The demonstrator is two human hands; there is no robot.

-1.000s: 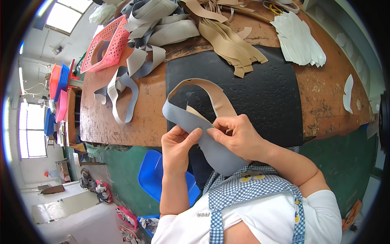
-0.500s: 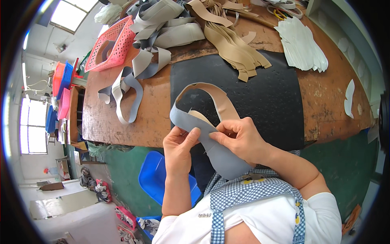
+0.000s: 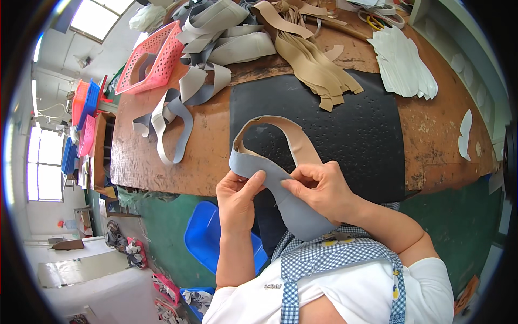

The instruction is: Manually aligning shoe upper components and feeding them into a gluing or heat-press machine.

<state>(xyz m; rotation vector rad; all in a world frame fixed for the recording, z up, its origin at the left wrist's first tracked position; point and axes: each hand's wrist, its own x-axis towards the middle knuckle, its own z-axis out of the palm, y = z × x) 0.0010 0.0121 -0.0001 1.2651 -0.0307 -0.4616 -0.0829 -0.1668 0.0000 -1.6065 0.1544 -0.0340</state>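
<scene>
A grey-blue strip (image 3: 303, 217) with a tan inner face curls up into a loop between my hands, over the near edge of a black mat (image 3: 359, 135). Its wide rounded end hangs down in front of my apron. My left hand (image 3: 237, 197) pinches the strip's left part, thumb lying on the grey face. Farther right, my right hand (image 3: 326, 190) is closed on the upper edge, thumb and forefinger pressed onto the material. The fingers behind the strip are partly hidden.
A wooden table (image 3: 145, 173) carries grey strips (image 3: 240, 46), tan strips (image 3: 307, 65), white pieces (image 3: 402, 62) and scissors (image 3: 373, 22). A pink basket (image 3: 148, 59) stands at the far left. Below the table edge is a blue plastic bin (image 3: 202, 232).
The tan edge that stood up behind the strip between my hands no longer shows. My right hand has shifted slightly along the edge; both hands keep their hold.
</scene>
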